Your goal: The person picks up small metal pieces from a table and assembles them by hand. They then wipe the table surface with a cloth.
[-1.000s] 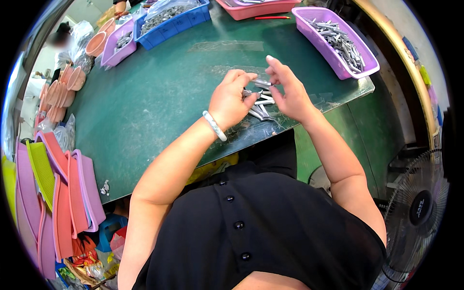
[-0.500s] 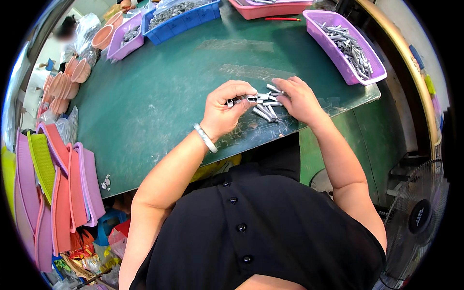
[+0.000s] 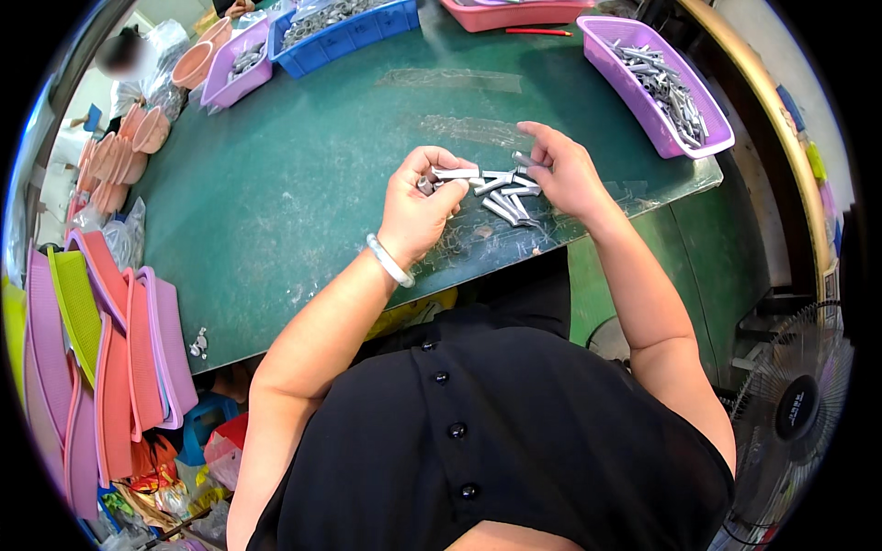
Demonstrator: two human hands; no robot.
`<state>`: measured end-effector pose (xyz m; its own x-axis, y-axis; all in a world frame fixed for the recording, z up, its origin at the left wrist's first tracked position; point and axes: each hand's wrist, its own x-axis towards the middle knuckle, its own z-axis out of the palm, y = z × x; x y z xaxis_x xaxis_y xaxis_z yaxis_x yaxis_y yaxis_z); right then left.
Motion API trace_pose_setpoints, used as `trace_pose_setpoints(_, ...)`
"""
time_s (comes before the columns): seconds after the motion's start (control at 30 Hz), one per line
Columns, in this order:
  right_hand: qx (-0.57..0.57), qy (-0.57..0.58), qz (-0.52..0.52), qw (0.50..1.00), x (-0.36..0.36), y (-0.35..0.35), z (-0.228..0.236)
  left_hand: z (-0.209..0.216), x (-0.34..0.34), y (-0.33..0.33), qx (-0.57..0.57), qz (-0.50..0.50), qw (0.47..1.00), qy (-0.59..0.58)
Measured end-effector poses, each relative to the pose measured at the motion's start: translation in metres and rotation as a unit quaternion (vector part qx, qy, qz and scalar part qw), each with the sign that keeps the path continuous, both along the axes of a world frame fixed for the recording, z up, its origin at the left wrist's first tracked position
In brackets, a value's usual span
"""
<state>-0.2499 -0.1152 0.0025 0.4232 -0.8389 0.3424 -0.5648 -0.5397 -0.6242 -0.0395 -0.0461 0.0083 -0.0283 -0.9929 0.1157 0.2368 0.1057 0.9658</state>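
My left hand (image 3: 413, 207), wearing a pale bangle (image 3: 390, 261), is closed around several short grey metal tubes. One flattened tube (image 3: 457, 174) sticks out between its thumb and fingers, pointing right. My right hand (image 3: 568, 176) pinches another metal tube (image 3: 522, 158) between thumb and fingers, its index finger raised. Its far end is blurred. Below and between both hands, a loose pile of metal tubes (image 3: 507, 204) lies on the green table (image 3: 294, 193), close to its near edge.
A purple basket (image 3: 634, 101) of metal tubes stands at the far right. Along the back are a blue bin (image 3: 349, 41), a smaller purple basket (image 3: 241, 73), a red tray (image 3: 514, 15) and a red pencil (image 3: 538, 32). Stacked baskets (image 3: 119, 367) fill the left; a fan (image 3: 796, 408) stands right.
The tube in my left hand has turned from end-on to lying sideways. My right hand has opened its fingers wider and now pinches a tube at the pile's far side.
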Motion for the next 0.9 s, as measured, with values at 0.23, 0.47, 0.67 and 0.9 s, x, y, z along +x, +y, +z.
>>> trace_pose_setpoints(0.23,0.247,-0.379,0.103,0.886,0.013,0.006,0.010,0.001,-0.002,-0.001,0.139,-0.043,0.988,0.057)
trace_pose_setpoints(0.47,0.006,-0.278,0.208,0.938,0.037,0.027,0.023,0.012,0.002,0.004,0.288,-0.203,0.917,0.186)
trace_pose_setpoints(0.67,-0.165,-0.135,0.220,0.952,0.047,0.034,0.042,0.022,0.014,0.018,0.242,-0.131,0.944,0.185)
trace_pose_setpoints(0.9,0.214,-0.362,0.204,0.884,0.064,0.058,0.033,0.014,0.032,0.038,-0.002,-0.006,1.000,-0.019)
